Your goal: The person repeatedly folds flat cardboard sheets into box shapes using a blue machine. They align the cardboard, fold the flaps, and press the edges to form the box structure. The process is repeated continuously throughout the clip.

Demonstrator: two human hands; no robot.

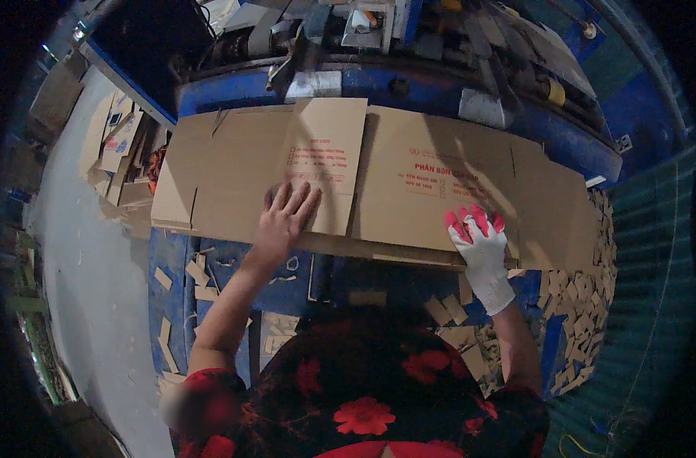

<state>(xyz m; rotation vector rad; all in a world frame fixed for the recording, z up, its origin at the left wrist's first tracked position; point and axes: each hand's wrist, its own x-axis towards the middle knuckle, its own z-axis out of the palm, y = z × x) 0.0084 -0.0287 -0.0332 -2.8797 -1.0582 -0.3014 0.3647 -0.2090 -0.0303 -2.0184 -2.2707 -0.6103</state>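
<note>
A long flat sheet of brown corrugated cardboard (pixel 405 206), a box blank with red print and several panels, lies across in front of me with more cardboard under its near edge. My bare left hand (pixel 285 215) rests palm down on its narrow middle panel, fingers spread. Farther right, my right hand (pixel 480 248) wears a white knitted glove with pinkish-red fingertips. Its fingers lie apart on the right part of the sheet, near the front edge, and I see nothing gripped in them. Both palms are hidden.
Along the far side of the cardboard stands a blue machine (pixel 409 85) with rollers and belts. Small cardboard offcuts (pixel 577 313) are heaped at the right, with others scattered on the blue surface (pixel 226 263) nearer me. Stacked cardboard (pixel 123 164) sits on the grey floor (pixel 85 267) at left.
</note>
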